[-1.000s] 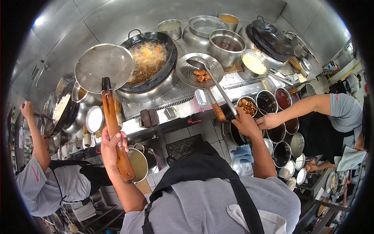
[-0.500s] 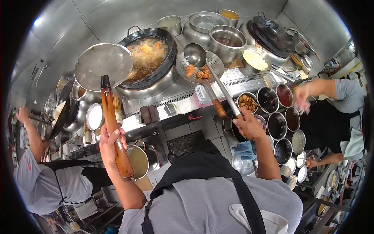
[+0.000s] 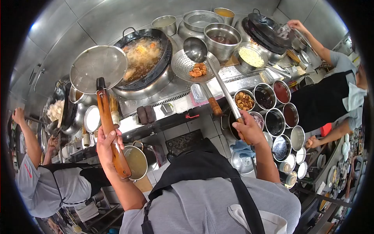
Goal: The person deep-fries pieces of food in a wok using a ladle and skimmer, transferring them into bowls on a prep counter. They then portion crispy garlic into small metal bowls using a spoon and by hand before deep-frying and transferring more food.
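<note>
My left hand (image 3: 107, 146) is wrapped round the wooden handle of a wide mesh strainer (image 3: 95, 70), raised beside a wok of bubbling oil (image 3: 142, 58) with orange and pale pieces in it. My right hand (image 3: 249, 128) grips the long handle of a metal ladle (image 3: 195, 49). The ladle's bowl is over the far part of a perforated skimmer (image 3: 181, 67), where browned fried pieces (image 3: 198, 70) lie. The skimmer's wooden handle (image 3: 215, 106) points towards me, and neither hand touches it.
Metal pots of sauces and ingredients (image 3: 265, 96) stand at the right. Behind the skimmer is a deep pot (image 3: 223, 34); a colander with pale shreds (image 3: 251, 57) sits to its right. One co-worker (image 3: 58, 183) is at the left, another (image 3: 323, 97) at the right, reaching over a black wok (image 3: 269, 33).
The ladle's bowl has turned and swung from over the fried pieces to beyond them. Those pieces are now gathered closer together. The right co-worker's hand has moved from the pots to the black wok.
</note>
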Demonstrator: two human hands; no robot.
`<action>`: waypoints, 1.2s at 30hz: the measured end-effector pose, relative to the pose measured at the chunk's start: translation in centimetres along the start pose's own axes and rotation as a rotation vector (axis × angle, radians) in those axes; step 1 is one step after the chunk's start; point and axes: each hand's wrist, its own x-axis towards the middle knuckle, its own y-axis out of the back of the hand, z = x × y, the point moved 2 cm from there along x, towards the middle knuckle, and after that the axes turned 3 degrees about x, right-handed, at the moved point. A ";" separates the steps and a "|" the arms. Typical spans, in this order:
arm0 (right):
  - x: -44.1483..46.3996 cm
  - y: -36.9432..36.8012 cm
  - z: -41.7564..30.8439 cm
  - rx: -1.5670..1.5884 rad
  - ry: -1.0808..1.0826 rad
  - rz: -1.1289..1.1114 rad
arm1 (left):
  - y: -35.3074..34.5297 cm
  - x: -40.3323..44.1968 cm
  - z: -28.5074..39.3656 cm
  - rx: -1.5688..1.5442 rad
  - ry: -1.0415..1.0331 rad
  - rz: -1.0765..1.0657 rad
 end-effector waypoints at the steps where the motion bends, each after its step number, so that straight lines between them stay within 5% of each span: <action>1: 0.0 0.2 -0.2 -0.022 0.013 0.029 | 0.0 0.0 -0.1 -0.005 0.000 0.001; 12: 0.7 -0.4 0.0 -0.052 0.138 0.089 | 0.1 0.2 1.2 0.205 0.030 0.096; 22: 5.1 -5.6 -5.3 -0.136 0.210 -0.071 | 2.9 6.2 2.8 0.444 0.008 0.171; 27: 12.5 -9.1 -9.1 -0.375 0.440 -0.094 | 3.6 10.8 2.5 0.491 0.028 0.122; 36: 24.3 -18.4 -15.8 -0.717 0.195 -0.082 | 3.6 18.5 3.5 0.559 0.110 0.006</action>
